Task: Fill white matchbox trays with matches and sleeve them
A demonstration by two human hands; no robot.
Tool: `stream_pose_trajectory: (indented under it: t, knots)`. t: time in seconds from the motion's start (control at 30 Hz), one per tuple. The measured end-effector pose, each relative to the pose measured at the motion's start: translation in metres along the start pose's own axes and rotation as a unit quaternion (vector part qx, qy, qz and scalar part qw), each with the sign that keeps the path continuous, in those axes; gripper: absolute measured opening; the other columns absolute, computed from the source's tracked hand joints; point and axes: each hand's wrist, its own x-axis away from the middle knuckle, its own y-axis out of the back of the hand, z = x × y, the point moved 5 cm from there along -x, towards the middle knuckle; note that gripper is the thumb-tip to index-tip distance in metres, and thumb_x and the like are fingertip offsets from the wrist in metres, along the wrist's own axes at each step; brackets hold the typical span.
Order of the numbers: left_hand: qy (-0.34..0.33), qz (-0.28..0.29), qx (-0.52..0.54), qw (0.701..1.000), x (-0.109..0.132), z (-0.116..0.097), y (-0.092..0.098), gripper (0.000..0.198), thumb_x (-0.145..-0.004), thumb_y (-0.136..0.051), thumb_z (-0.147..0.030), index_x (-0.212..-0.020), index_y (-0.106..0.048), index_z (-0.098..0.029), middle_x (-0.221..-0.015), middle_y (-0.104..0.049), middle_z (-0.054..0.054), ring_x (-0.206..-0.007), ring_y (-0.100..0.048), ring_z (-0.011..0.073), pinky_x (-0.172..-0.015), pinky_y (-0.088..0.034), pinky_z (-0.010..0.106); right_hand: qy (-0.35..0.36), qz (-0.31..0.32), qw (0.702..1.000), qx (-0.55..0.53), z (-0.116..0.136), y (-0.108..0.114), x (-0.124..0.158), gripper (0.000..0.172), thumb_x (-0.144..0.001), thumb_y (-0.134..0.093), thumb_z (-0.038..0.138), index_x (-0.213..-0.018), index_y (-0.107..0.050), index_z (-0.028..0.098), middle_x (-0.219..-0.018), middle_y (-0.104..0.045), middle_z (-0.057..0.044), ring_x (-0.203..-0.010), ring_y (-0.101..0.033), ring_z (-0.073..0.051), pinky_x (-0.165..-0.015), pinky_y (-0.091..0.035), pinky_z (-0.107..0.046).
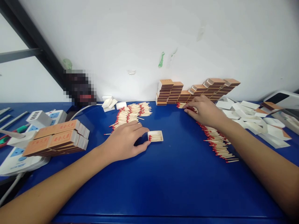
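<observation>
My left hand (127,140) grips the left end of a white matchbox tray (159,133) between thumb and fingers. Several red-headed matches (156,137) lie inside that tray, which rests on the blue table (168,180). Farther off on the right, my right hand (203,110) reaches down to a row of matches (219,146), fingers bent over its far end. Whether those fingertips pinch any matches is hidden. Beyond my left hand spreads another pile of matches (130,113), heads mostly to the left.
Stacked matchboxes (175,91) stand against the white wall. White trays (249,115) are heaped at the right, and a few more trays (108,102) lie at the back left. Bundled matchboxes (60,137) sit by a power strip (35,161) on the left.
</observation>
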Motion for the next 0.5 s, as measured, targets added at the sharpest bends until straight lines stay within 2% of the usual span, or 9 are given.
stream_pose_trajectory:
  t: [0.17,0.5]
  knots:
    - [0.0,0.001,0.001,1.0,-0.0005,0.0003,0.0008,0.028,-0.099,-0.062,-0.035,-0.116,-0.072,-0.016,-0.09,-0.072,0.005,-0.087,-0.068,0.0218,-0.077,-0.054,0.036,-0.001,0.005,1.0,0.007,0.0036,0.0016,-0.0033,0.041,-0.099,-0.047,0.042,-0.102,-0.078,0.016,-0.092,-0.066,-0.016,-0.094,-0.058,-0.034,-0.088,-0.045,-0.049]
    - [-0.004,0.0,-0.007,1.0,-0.0005,-0.0016,0.0019,0.026,-0.098,-0.063,-0.034,-0.116,-0.072,-0.017,-0.089,-0.072,0.005,-0.085,-0.068,0.0209,-0.075,-0.053,0.034,0.004,0.007,0.999,-0.039,0.0019,-0.0078,-0.0086,0.026,-0.095,-0.051,0.036,-0.083,-0.067,0.021,-0.086,-0.068,-0.013,-0.087,-0.059,-0.03,-0.086,-0.046,-0.047]
